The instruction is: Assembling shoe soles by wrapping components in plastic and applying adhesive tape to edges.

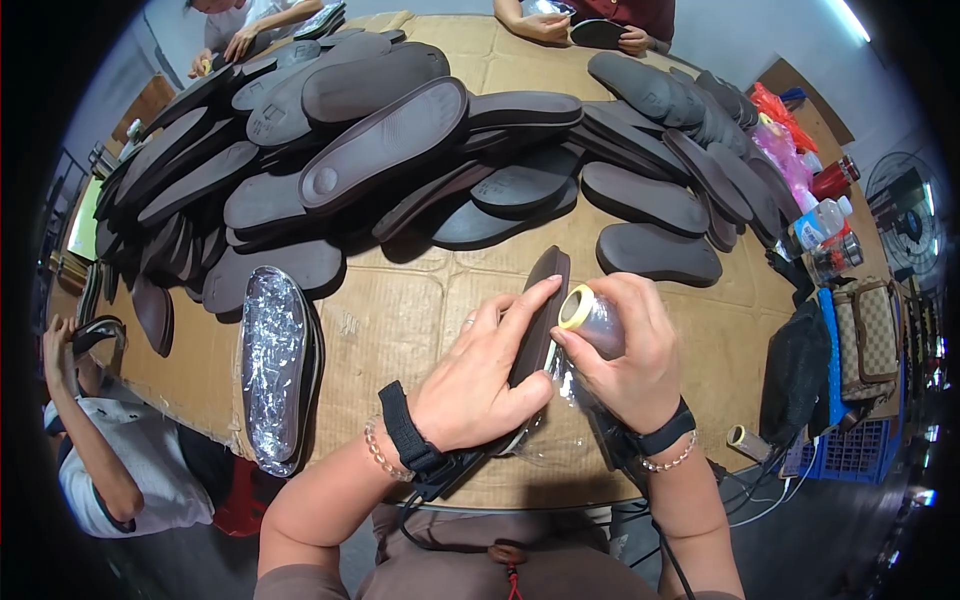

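your left hand (475,385) gripped a dark brown shoe sole (541,315) held on edge, the palm wrapped around its lower half and the forefinger stretched up along its side toward the toe end. your right hand (625,355) was closed around a roll of clear tape (592,315), its yellowish core ring facing the sole and just touching it, and a crumpled length of clear film (560,420) hung below the sole between your wrists. the sole stood over the near edge of the cardboard-covered table (400,310), just in front of your chest. left of that sole, flat on the cardboard, lay a finished sole wrapped in shiny clear film (275,365), resting on another dark one. beyond the held sole, farther up the table, a big heap of bare dark brown soles (330,160) spread to the left, and a smaller row of soles (670,150) ran to the right of it. right of the held sole, at the table's edge, stood plastic bottles (820,225), a black bag (795,370) and a patterned handbag (868,340). a person in a white shirt (110,450) sat well to the left of the held sole, and other people's hands (560,25) worked at the far end of the table.
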The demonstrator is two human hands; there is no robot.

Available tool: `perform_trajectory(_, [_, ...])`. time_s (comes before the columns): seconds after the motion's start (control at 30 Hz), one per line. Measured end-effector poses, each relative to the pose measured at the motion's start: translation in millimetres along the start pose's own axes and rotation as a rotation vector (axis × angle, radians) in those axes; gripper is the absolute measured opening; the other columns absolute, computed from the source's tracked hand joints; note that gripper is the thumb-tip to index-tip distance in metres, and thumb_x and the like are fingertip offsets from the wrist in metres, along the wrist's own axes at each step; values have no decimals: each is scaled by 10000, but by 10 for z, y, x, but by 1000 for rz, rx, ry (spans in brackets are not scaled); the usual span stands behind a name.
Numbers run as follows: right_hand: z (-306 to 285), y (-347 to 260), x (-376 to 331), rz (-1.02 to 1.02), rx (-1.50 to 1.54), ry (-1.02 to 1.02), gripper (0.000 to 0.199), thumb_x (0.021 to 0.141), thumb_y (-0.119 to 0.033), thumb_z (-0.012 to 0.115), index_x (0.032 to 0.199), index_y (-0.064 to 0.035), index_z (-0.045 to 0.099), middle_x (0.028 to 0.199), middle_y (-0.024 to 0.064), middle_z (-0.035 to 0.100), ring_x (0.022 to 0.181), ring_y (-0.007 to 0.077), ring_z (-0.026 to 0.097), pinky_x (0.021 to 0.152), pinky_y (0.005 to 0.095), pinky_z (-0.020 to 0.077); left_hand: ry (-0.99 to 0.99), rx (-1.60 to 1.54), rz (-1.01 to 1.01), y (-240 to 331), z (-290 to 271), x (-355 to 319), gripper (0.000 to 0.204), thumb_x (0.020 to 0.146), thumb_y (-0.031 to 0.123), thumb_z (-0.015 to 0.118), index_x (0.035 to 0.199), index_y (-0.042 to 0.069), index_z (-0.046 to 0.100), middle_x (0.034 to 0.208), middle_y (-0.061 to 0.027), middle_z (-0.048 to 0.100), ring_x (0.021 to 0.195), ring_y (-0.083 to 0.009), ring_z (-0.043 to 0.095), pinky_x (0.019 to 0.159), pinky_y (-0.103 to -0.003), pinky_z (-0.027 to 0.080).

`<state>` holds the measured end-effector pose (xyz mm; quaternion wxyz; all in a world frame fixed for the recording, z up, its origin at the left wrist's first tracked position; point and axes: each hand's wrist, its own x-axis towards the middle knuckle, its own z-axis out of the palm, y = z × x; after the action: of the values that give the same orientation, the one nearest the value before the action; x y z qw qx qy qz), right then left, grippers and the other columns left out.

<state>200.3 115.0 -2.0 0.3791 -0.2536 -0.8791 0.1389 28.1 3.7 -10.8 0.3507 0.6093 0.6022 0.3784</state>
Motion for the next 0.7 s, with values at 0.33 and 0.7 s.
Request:
perform_trajectory(0.33, [3,35,-8,102,82,-114,495,816,-233,826,1215,-46,600,1043,173,687,923,389,688,781,442,547,-126,190,-45,-149,-265,501,914,820,341,698,1578,63,269,1519,-284,425,1343,-417,511,1115,-433,431])
perform_trajectory(0.7, [-272,18,-5,92,308,-455,465,935,-331,700,1240,0,584,1055,191,570,935,382,621,814,440,501,-201,27,-37,-22,-127,126,999,782,364,722,1597,68,225,1497,-318,408,1365,-479,455,1132,-479,408])
